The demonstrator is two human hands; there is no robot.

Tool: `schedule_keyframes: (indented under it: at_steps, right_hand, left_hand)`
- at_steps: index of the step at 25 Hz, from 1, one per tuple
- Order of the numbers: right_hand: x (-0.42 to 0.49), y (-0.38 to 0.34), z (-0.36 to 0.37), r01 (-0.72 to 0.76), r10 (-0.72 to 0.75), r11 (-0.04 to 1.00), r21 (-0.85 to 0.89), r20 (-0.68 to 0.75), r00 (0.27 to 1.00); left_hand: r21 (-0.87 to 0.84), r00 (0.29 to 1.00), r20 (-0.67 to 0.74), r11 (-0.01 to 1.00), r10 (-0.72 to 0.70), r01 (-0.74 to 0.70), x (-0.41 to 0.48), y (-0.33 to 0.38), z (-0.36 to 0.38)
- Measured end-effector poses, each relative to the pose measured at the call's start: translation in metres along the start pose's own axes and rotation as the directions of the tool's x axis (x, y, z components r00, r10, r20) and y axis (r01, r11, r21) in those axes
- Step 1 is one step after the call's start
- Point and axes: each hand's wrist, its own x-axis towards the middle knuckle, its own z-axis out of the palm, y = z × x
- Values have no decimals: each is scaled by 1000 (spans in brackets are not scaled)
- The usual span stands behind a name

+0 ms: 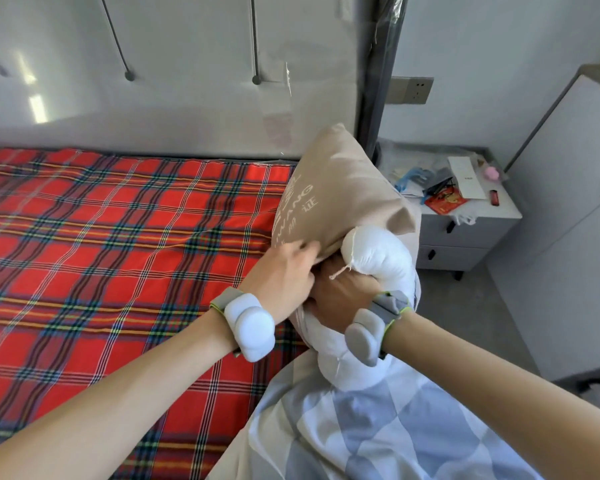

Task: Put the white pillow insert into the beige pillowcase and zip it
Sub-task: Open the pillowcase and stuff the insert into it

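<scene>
A single wide-angle view from the person's head looks forward and steeply down along both forearms, close on the left hand [284, 271] and right hand [340, 296]. Beyond the fingers [302, 249] lie a plaid bed sheet [118, 237] and headboard [187, 81]; right of them, seemingly farther off, a nightstand [471, 230].

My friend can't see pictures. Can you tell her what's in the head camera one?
Two hands stuff a white insert into a beige pillowcase above a red plaid bed. The left hand holds the pillowcase by its edge, and the right hand grips the insert, part of which bulges out. A cluttered nightstand stands to the right.
</scene>
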Motion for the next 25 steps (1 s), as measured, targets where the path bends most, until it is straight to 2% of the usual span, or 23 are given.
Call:
schedule_keyframes:
  at_steps: [1,2,3,4,6,7,8,10,13,15,17,20,22,23,25]
  right_hand:
    - [-4,6,-3,111,-110,994,2,-121,987]
    - [-13,14,-6,256,-230,961,107,-210,950]
    - [-19,25,-15,343,-223,901,266,-395,891]
    - [-21,37,-28,378,-125,857,350,-571,812]
    - [-30,53,-48,223,173,873,433,-704,689]
    - [-33,62,-50,90,313,863,497,-667,676]
    - [-33,69,-46,-24,426,806,592,-551,718]
    - [-29,71,-30,-117,483,671,732,-312,818]
    - [-25,48,-1,-23,449,703,710,-420,789]
    - [-25,34,8,4,509,649,760,-439,740]
    - [-26,33,12,5,584,591,807,-432,687]
    - [-17,46,5,51,643,440,896,-355,678]
    - [1,58,-11,58,691,334,941,-286,664]
    - [10,66,-22,58,713,313,948,-275,644]
    - [18,78,-52,183,711,359,915,-395,582]
  left_hand:
    - [-19,999,-21,999,-28,27,3,-9,-1]
    - [-32,998,-25,998,-60,59,5,-16,-2]
    - [-54,997,-28,996,-78,77,9,-21,-3]
    - [-52,996,-25,995,-91,90,12,-23,-4]
    - [-7,993,-43,994,-113,112,18,-25,-9]
    - [33,990,-75,992,-118,120,19,-25,-13]
    - [98,986,-136,989,-101,115,18,-23,-16]
    - [249,970,-240,968,23,39,16,-12,-19]
    - [397,922,-203,888,331,-232,28,10,-18]
    - [438,904,-113,837,413,-327,40,15,-17]
    - [454,950,-20,849,312,-269,49,19,-18]
    - [520,997,35,851,66,-75,61,25,-18]
    - [435,999,-45,900,0,20,74,30,-25]
    - [361,994,-109,931,-19,58,79,33,-31]
    - [187,969,-232,974,-83,128,86,34,-52]
